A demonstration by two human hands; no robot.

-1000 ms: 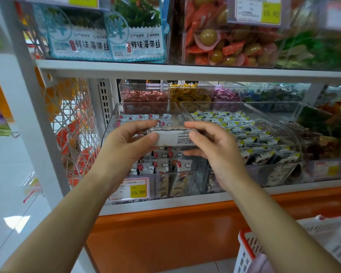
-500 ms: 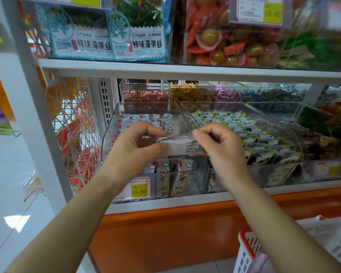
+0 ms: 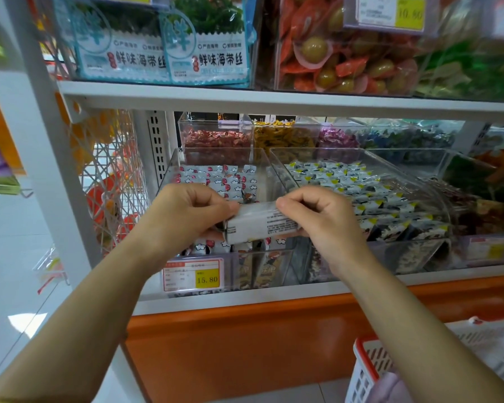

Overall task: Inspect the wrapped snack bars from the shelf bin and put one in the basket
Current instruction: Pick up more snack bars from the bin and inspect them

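A white wrapped snack bar (image 3: 256,223) with small printed text facing me is held level in front of the shelf. My left hand (image 3: 184,213) pinches its left end and my right hand (image 3: 320,216) pinches its right end. Behind and below it stands the clear shelf bin (image 3: 175,167) filled with several white and red wrapped bars. The white basket with a red rim (image 3: 364,362) shows at the lower right, partly hidden by my right forearm.
A second clear bin (image 3: 437,193) of white, yellow and black wrapped bars stands to the right. Small bins of sweets (image 3: 216,135) line the back. A yellow price tag (image 3: 205,279) reads 15.80. The upper shelf board (image 3: 245,97) overhangs. A white upright (image 3: 38,135) is at left.
The bar has been turned over between my fingers, so its printed side now faces me more fully. Both hands stay at its ends, a little lower than before.
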